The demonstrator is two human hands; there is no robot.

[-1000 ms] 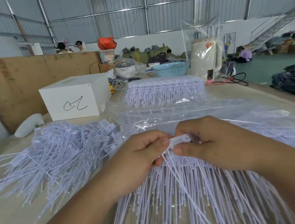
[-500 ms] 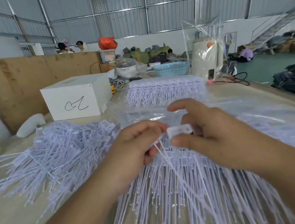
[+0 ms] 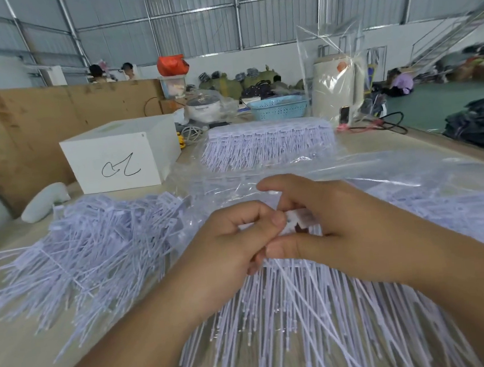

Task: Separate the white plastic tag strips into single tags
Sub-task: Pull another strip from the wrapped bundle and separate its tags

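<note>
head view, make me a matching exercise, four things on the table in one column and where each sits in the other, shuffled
Things:
1. white box
2. blue basket
3. loose tag pile
4. tag strip

Places:
a. pinched between both hands
b. on the table left of the hands
c. far end, beside the bagged kettle
d. back left, against the board

Pairs: 1-d, 2-c, 3-b, 4-a

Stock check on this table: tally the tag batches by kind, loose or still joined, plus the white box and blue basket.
Loose pile of single tags: 1
Joined tag strip batches: 2, one at the far side, one under the hands
White box: 1
Blue basket: 1
Total: 5
</note>
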